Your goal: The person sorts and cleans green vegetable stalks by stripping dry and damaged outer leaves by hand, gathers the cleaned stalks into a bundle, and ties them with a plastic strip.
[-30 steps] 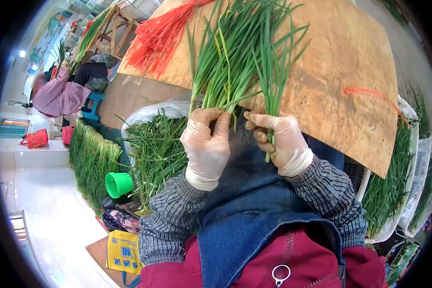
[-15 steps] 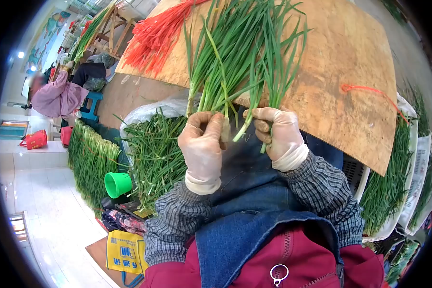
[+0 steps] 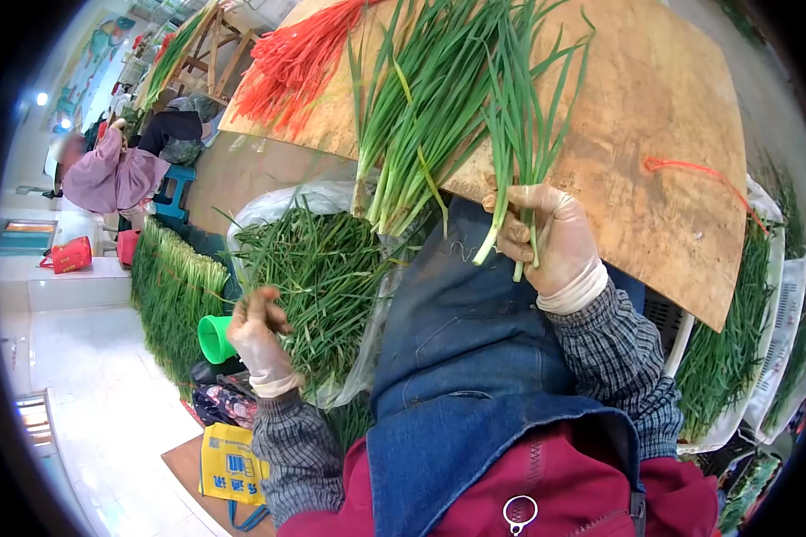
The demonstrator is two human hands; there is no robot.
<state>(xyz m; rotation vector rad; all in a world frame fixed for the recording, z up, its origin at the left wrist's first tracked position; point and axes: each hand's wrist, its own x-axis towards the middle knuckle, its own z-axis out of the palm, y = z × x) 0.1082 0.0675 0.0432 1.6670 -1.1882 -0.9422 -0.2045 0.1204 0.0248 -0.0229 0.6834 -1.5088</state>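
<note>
In my gloved right hand (image 3: 560,233) are a few green chive stalks (image 3: 515,148), gripped near their pale lower ends. They hang over the near edge of a wooden board (image 3: 654,98). A loose pile of chives (image 3: 421,134) lies on the board to the left, white ends towards me, with a yellowed leaf among them. My gloved left hand (image 3: 264,345) is away to the left, beside a plastic-lined container of loose green leaves (image 3: 318,268). Its fingers are loosely bent and somewhat apart, with nothing visible in them.
Red ties (image 3: 300,67) lie at the board's far left; one red strand (image 3: 703,170) lies on the right. A green bucket (image 3: 213,338) stands beside my left hand. Chive bundles (image 3: 175,300) stand on the left, and crates of chives (image 3: 721,358) at right. A person (image 3: 116,174) sits farther off.
My left hand has left the stalks and swung left and down to the leaf container. My right hand has shifted slightly right, still gripping its stalks. The yellowed leaf now lies lower across the pile.
</note>
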